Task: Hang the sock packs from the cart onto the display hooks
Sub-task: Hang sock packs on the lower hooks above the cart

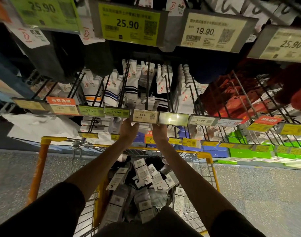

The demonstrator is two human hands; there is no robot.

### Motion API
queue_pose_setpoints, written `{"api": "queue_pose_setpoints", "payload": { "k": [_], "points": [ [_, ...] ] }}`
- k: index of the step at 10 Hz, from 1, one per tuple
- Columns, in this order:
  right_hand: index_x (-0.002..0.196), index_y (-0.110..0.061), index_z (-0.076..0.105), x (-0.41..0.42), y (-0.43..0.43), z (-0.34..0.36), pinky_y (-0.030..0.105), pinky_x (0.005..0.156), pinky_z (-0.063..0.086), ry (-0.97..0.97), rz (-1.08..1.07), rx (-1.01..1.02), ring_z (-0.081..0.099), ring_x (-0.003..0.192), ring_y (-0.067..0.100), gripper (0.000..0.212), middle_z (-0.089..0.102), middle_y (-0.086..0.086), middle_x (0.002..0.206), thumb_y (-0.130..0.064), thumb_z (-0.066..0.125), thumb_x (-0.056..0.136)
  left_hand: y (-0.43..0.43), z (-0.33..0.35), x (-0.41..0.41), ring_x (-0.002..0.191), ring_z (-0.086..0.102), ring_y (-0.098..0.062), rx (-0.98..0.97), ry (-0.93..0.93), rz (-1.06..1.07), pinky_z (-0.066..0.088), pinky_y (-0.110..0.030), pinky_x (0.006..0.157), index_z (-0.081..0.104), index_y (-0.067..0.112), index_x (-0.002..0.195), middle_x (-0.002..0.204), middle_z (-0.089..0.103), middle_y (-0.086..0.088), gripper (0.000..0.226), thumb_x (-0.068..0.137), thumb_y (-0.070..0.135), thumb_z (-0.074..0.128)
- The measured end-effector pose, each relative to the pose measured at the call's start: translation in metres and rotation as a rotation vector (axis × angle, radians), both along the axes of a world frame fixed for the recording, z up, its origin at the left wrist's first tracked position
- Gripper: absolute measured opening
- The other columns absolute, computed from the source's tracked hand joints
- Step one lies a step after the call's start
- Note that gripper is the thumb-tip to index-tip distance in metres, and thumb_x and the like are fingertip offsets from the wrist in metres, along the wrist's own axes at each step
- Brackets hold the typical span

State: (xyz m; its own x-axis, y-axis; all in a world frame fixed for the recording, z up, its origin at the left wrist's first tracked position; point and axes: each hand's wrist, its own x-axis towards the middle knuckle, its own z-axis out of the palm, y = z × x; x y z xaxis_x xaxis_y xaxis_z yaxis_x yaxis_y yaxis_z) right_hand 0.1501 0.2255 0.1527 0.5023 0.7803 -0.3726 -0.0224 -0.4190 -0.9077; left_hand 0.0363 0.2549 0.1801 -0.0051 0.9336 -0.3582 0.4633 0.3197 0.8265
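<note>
White card at my fingers: left hand [128, 130] and right hand [160, 132] reach up under the 13.90 tag [145, 115], beside the hanging packs [146, 101]. The tag strip hides the tips, so I cannot tell whether either holds anything.
Hooks: black wire display hooks [147, 86] jut toward me in tight rows with narrow gaps.
Cart: yellow wire cart [204, 156] under my forearms, heaped with sock packs [146, 177].
Floor: speckled grey floor [257, 185], open on both sides of the cart.
Overhead: big price cards [129, 23] overhang.

Yellow-framed wire cart [205, 157] on speckled floor [257, 185] — sock packs [142, 175] heaped inside, seemingly loose.
</note>
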Motion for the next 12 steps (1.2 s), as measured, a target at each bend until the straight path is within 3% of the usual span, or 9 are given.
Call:
{"api": "queue_pose_setpoints", "payload": {
  "k": [2,3,5,7,8,9,10,11,12],
  "points": [
    [0.074,-0.019,0.055,0.005,-0.037,-0.030,0.030,0.060,0.034,-0.046,0.126,-0.026,0.040,0.063,0.010,0.027,0.048,-0.004,0.074,0.001,0.048,0.091,-0.021,-0.014,-0.015,0.095,0.058,-0.021,-0.026,-0.015,-0.078,0.044,-0.029,0.070,0.058,0.014,0.133,0.123,0.062,-0.010,0.041,0.095,0.005,0.051],
    [0.061,-0.014,0.045,0.004,-0.058,-0.038,0.032,0.060,0.023,-0.044,0.158,-0.047,0.030,0.063,0.014,0.034,0.035,-0.002,0.063,0.003,0.047,0.090,-0.036,-0.023,-0.021,0.100,0.061,-0.024,-0.083,-0.049,-0.079,0.046,-0.031,0.077,0.059,0.014,0.133,0.127,0.062,-0.009,0.041,0.094,0.005,0.050],
    [0.067,-0.021,0.049,-0.001,-0.077,-0.049,0.019,0.049,0.032,-0.119,0.301,-0.213,0.046,0.058,0.013,0.026,0.048,-0.004,0.061,-0.018,0.052,0.093,-0.076,-0.042,-0.034,0.074,0.062,-0.027,-0.243,-0.111,0.007,0.045,-0.029,0.064,0.068,0.019,0.083,0.077,0.068,-0.011,0.016,0.093,0.013,0.057],
    [0.074,-0.011,0.056,-0.016,-0.121,-0.063,0.016,0.050,0.042,0.128,0.299,-0.196,0.057,0.051,0.004,0.029,0.062,-0.006,0.057,0.009,0.047,0.093,-0.122,-0.068,-0.057,0.057,0.061,-0.016,-0.415,-0.122,0.052,0.045,-0.024,0.053,0.070,0.014,0.084,0.062,0.068,0.000,0.017,0.090,0.003,0.058],
    [0.080,-0.007,0.059,-0.019,-0.147,-0.077,0.014,0.045,0.046,0.194,0.292,-0.301,0.060,0.044,0.003,0.026,0.063,-0.005,0.051,0.008,0.044,0.095,-0.146,-0.085,-0.074,0.045,0.058,-0.008,-0.430,-0.087,-0.111,0.042,-0.017,0.042,0.059,0.010,0.081,0.060,0.062,-0.001,0.022,0.098,0.003,0.047],
    [0.075,-0.003,0.063,-0.026,-0.180,-0.091,0.018,0.045,0.049,0.071,0.338,-0.273,0.062,0.043,0.010,0.040,0.063,0.000,0.049,0.012,0.032,0.097,-0.167,-0.093,-0.083,0.042,0.060,-0.009,-0.395,-0.090,-0.092,0.046,-0.020,0.046,0.059,0.004,0.079,0.062,0.062,-0.007,0.029,0.101,0.002,0.042],
    [0.079,-0.009,0.058,-0.035,-0.213,-0.088,0.014,0.047,0.048,0.031,0.414,-0.380,0.060,0.047,0.004,0.030,0.064,-0.003,0.055,0.009,0.040,0.095,-0.197,-0.100,-0.091,0.046,0.058,-0.020,-0.451,-0.135,-0.139,0.045,-0.019,0.042,0.055,0.002,0.078,0.054,0.058,-0.009,0.030,0.101,0.002,0.035],
    [0.088,-0.017,0.060,-0.048,-0.240,-0.093,0.024,0.066,0.054,0.019,0.425,-0.482,0.061,0.068,0.014,0.016,0.066,0.006,0.081,-0.006,0.050,0.094,-0.229,-0.123,-0.109,0.050,0.055,-0.010,-0.375,-0.032,-0.233,0.041,-0.017,0.047,0.058,0.003,0.083,0.058,0.059,0.000,0.028,0.098,-0.010,0.039],
    [0.106,-0.012,0.063,-0.057,-0.266,-0.112,0.034,0.076,0.054,0.017,0.444,-0.541,0.062,0.080,0.021,0.016,0.068,0.017,0.101,-0.010,0.051,0.094,-0.264,-0.144,-0.121,0.074,0.064,-0.010,-0.427,0.011,-0.241,0.047,-0.028,0.072,0.065,0.001,0.097,0.078,0.069,0.003,0.016,0.096,-0.006,0.050]
  ]
}}
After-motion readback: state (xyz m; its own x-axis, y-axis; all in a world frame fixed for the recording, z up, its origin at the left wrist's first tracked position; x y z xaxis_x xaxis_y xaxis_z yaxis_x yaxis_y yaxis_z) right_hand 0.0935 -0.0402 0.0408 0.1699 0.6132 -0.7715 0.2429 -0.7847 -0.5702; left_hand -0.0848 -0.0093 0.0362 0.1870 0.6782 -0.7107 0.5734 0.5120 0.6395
